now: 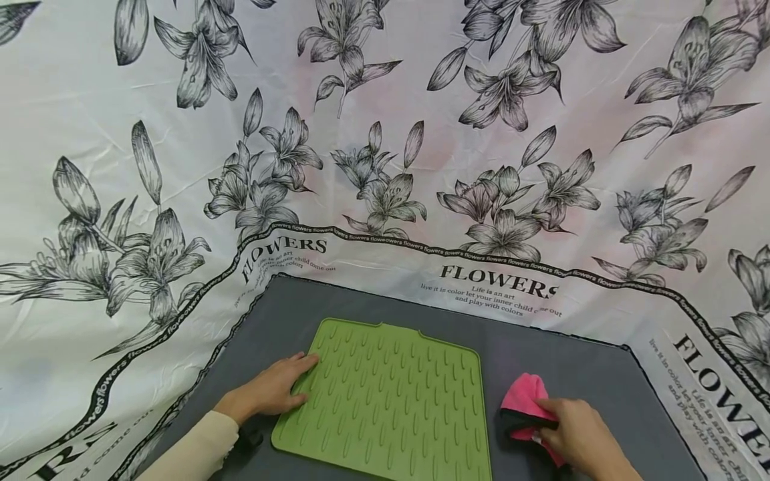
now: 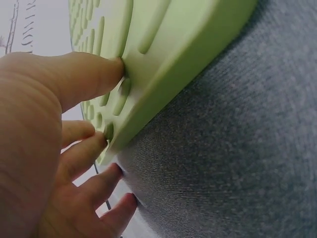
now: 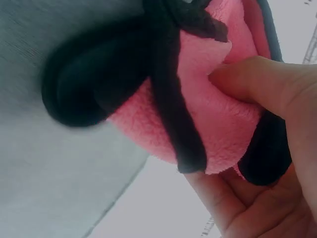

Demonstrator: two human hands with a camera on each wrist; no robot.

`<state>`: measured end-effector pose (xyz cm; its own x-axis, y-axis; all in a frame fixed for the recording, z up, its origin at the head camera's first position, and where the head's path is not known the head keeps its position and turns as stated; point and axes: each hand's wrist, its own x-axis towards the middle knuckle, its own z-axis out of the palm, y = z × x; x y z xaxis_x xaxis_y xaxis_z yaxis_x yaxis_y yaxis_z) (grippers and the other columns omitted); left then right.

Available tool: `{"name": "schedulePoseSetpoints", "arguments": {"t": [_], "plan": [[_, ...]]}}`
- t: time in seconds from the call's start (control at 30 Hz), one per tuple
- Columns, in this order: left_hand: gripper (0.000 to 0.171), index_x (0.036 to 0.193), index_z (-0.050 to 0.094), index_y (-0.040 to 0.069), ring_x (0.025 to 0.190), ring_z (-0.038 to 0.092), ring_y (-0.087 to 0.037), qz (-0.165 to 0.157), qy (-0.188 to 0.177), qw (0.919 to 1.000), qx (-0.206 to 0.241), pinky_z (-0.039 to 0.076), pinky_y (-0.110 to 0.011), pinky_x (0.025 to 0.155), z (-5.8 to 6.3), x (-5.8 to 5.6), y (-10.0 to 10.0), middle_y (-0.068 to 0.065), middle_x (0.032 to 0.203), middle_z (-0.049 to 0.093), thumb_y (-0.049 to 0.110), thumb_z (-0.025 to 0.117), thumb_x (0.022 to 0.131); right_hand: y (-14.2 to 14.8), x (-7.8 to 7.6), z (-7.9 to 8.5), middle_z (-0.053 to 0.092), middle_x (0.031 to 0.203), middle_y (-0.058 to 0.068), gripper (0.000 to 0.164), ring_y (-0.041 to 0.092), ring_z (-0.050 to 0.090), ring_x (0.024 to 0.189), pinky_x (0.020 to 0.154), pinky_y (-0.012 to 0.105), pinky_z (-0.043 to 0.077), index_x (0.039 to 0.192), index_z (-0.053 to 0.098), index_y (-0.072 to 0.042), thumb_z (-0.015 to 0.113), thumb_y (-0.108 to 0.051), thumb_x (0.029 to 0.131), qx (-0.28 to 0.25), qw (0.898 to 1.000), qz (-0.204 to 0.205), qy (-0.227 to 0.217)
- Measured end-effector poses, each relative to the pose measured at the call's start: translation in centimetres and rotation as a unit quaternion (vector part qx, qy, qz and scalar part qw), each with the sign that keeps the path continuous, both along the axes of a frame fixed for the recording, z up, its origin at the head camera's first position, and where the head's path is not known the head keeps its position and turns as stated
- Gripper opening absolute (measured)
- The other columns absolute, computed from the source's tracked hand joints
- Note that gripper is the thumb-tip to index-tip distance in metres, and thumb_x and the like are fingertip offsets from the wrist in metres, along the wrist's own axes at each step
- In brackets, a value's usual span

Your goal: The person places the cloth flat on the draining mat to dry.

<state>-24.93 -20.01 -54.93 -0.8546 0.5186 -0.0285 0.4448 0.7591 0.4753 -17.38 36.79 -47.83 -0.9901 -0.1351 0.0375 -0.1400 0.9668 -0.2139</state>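
Green ribbed mat lies at the lower centre of the head view on a gray surface, the left hand spread out and covering part of its left edge. At the lower right, near the mat, the right hand pinches a bunched pink cloth with black trim, while a white floral sheet with lettering fills the upper frame

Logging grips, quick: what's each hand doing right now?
Left hand: open, touching the green mat.
Right hand: closed, holding the pink cloth.
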Motion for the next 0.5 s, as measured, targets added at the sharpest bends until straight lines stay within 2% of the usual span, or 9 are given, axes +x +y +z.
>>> {"name": "schedulePoseSetpoints", "arguments": {"t": [0.13, 0.3, 0.5], "plan": [[0.075, 0.155, 0.038, 0.009, 0.147, 0.034, -0.041, 0.004, -0.003, 1.0, -0.008, 0.035, -0.063, 0.112, 0.3, 0.1, 0.0, -0.015, 0.158, 0.04, 0.026, 0.074, 0.091, -0.6, -0.6, 2.0, 0.075, 0.103, 0.009, 0.05, 0.019, 0.068, 0.083, 0.068, 0.041, 0.056, 0.118, 0.074, -0.006, 0.087, -0.021, 0.072, 0.014, 1.0, 0.015, 0.013], [0.076, 0.155, 0.038, 0.007, 0.147, 0.034, -0.041, 0.005, -0.004, 0.9999, -0.009, 0.036, -0.062, 0.112, 0.4, 0.0, 0.0, -0.017, 0.157, 0.041, 0.024, 0.075, 0.091, -2.0, -1.4, 4.0, 0.075, 0.104, 0.007, 0.051, 0.013, 0.066, 0.082, 0.064, 0.034, 0.051, 0.119, 0.075, -0.008, 0.089, -0.022, 0.072, 0.024, 0.997, 0.049, 0.056], [0.075, 0.154, 0.037, 0.004, 0.146, 0.033, -0.043, -0.004, -0.006, 1.0, -0.002, 0.035, -0.063, 0.111, 0.3, -0.1, 0.2, -0.018, 0.157, 0.04, 0.024, 0.074, 0.092, -4.3, -2.9, 5.5, 0.075, 0.102, 0.002, 0.052, 0.009, 0.065, 0.081, 0.064, 0.031, 0.05, 0.122, 0.074, -0.012, 0.088, -0.021, 0.073, 0.03, 0.992, 0.09, 0.082]]}}
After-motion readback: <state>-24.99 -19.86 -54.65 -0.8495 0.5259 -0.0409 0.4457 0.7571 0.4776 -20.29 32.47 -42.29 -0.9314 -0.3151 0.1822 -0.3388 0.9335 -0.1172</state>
